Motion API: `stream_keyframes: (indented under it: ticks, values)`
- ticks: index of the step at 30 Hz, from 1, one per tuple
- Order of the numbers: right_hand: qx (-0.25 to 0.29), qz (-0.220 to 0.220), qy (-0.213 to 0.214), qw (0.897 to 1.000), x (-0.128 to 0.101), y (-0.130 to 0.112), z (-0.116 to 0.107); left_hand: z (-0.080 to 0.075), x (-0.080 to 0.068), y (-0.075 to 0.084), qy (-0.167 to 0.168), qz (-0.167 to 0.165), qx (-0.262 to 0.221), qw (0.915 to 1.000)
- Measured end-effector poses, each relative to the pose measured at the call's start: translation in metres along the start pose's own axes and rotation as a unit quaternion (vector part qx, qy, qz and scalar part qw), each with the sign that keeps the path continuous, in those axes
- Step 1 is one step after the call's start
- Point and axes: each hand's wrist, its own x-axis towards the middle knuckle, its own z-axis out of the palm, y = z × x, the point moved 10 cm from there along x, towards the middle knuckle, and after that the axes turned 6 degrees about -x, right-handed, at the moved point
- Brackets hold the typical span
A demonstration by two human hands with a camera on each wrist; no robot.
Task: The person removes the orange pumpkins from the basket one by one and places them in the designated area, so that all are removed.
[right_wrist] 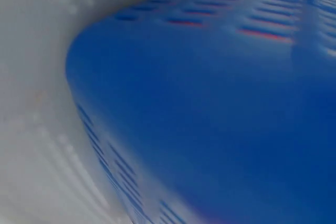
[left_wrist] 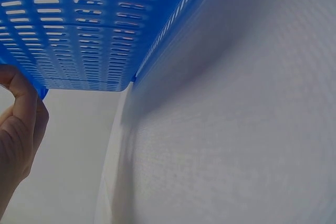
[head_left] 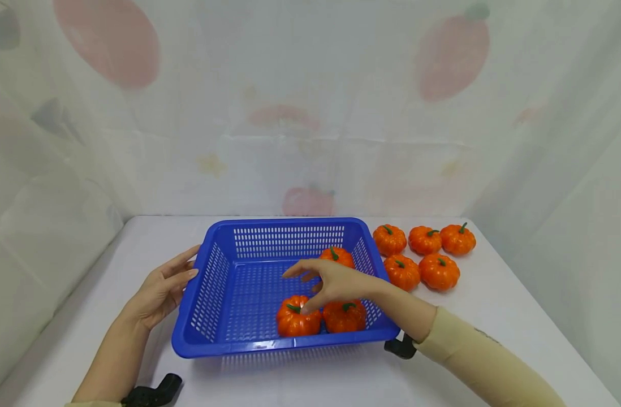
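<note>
A blue plastic basket (head_left: 229, 342) with slotted walls lies across the middle of the white table. My left hand (head_left: 158, 291) holds its left rim, the thumb on top; the left wrist view shows curled fingers (left_wrist: 23, 95) at the basket's edge. Over the basket's right half hovers my right hand (head_left: 336, 281), fingers loosely bent and spread, with nothing between them. Its thumb overlaps the stem side of a small orange pumpkin (head_left: 296, 322) in the basket's front. Beside that sits a second pumpkin (head_left: 345, 319), and a third pumpkin (head_left: 338, 255) is at the back right, partly hidden by the hand.
Several more orange pumpkins, among them one at the front (head_left: 439, 272) and one at the back (head_left: 458, 239), stand in two rows right of the basket. A pale printed curtain (head_left: 310, 164) hangs behind the table (head_left: 499, 316) and along its sides.
</note>
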Motion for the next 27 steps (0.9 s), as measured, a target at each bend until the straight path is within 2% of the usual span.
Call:
stream_keyframes:
  ticks: [8, 27]
  values:
    - [-0.014, 0.012, -0.007, 1.000, 0.007, 0.010, 0.010, 0.000, -0.001, 0.001, -0.004, 0.004, -0.003, 1.0000]
    - [-0.120, 0.038, -0.041, 0.991, 0.003, 0.020, 0.024, -0.003, 0.000, -0.001, 0.014, -0.011, 0.021, 0.9996]
